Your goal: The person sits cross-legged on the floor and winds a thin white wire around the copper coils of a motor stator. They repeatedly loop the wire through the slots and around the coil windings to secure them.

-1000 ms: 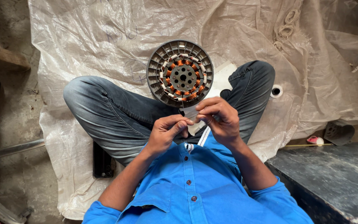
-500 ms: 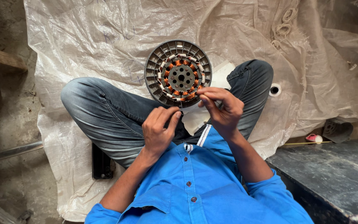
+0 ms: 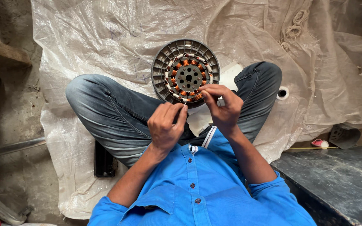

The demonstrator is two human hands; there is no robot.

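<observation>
A round grey stator (image 3: 185, 72) with copper windings and white insulation lies on the plastic sheet between my crossed legs in jeans (image 3: 114, 113). My right hand (image 3: 223, 106) hovers at its near edge, thumb and fingers pinched close to the windings; what they pinch is hidden. My left hand (image 3: 165, 125) is a little nearer to me and to the left. Its fingertips are pinched together and point toward the right hand, with nothing visible in them. A white paper piece (image 3: 200, 120) lies below the two hands.
A crumpled white plastic sheet (image 3: 105, 37) covers the floor. On it to the right are a small white spool (image 3: 282, 93) and a coil of string (image 3: 293, 29). A dark slab (image 3: 336, 180) fills the lower right. A black object (image 3: 104, 161) lies beside my left thigh, and a wooden board (image 3: 1, 54) is at far left.
My hands held a small pale piece together close to my chest. They have since separated, and the right hand has risen to the stator's near edge.
</observation>
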